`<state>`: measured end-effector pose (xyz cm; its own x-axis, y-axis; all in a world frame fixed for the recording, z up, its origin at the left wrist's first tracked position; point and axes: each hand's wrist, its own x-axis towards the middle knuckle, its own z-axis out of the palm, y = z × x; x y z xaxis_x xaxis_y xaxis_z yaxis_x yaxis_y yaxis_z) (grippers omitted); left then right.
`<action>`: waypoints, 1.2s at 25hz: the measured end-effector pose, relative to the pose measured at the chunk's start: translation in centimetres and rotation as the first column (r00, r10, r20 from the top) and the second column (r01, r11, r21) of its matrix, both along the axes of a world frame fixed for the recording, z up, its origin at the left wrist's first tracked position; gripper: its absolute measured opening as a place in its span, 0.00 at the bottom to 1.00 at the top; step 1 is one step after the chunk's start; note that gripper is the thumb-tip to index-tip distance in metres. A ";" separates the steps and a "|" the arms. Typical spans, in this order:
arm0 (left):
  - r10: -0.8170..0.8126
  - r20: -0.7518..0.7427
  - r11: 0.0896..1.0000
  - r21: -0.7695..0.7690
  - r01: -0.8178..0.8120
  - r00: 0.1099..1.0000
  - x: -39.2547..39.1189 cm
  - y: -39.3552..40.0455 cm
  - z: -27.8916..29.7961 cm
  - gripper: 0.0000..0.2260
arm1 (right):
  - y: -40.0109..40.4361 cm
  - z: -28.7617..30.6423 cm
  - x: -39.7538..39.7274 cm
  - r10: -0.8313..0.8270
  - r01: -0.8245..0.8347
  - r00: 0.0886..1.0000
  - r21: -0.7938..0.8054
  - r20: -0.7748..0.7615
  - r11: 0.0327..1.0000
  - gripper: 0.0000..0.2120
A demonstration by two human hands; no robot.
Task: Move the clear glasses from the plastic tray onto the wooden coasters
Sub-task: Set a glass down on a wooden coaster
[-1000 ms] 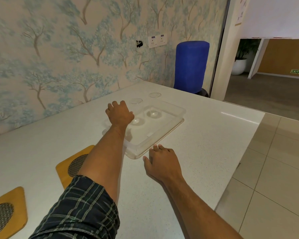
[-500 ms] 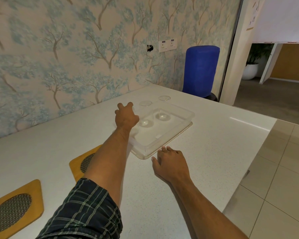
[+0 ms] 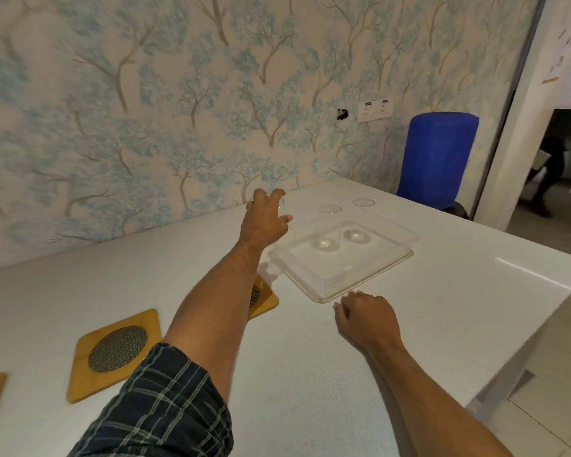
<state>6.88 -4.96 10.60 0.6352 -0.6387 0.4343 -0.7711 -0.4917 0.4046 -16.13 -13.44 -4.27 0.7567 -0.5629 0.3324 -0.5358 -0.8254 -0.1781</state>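
Clear plastic tray sits on the white counter and holds 2 glasses, upright side by side toward its far end. Left hand is raised over the tray's near-left corner, fingers closed around a third glass, lifted above the tray. Right hand lies flat and empty on the counter, just near the tray's near edge. 3 wooden coasters lie left of the tray, bare.

- The left hand grips a clear glass above the bench.
- Two glasses stand in the tray.
- The right hand rests flat near the tray.
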 end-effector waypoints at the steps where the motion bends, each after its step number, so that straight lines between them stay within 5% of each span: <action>1: 0.008 0.005 1.000 0.001 -0.008 1.000 0.1 1.3 0.4 0.25 | 0.2 0.0 -0.2 0.034 -0.034 0.999 -0.015 0.000 0.999 0.18; 6: 0.059 0.021 0.998 0.017 -0.060 0.998 1.5 8.6 2.3 0.24 | 1.7 -0.2 -0.2 0.253 -0.223 0.959 -0.217 0.126 0.950 0.11; 11: 0.119 0.013 0.993 0.026 -0.119 0.993 2.9 16.0 3.5 0.23 | 3.9 -0.1 1.9 0.568 -0.487 0.821 -0.456 0.050 0.745 0.16; 16: 0.210 0.007 0.976 0.064 -0.210 0.978 4.3 22.7 3.1 0.24 | 12.8 -0.2 6.4 0.669 -0.610 0.711 -0.282 0.216 0.740 0.12; 21: 0.306 0.022 0.947 0.092 -0.307 0.952 5.2 29.5 2.7 0.24 | 20.2 2.0 10.4 0.835 -0.795 0.548 -0.278 0.053 0.539 0.23; 30: 0.513 0.016 0.844 0.177 -0.507 0.858 5.1 42.4 1.6 0.26 | 33.6 2.1 13.2 0.966 -0.967 0.252 0.013 -0.053 0.253 0.29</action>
<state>11.98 37.43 12.17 0.9026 -0.2826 0.3247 -0.3814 -0.8747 0.2989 -2.93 20.15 -2.13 0.7438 0.6049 0.2844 0.6590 -0.7349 -0.1603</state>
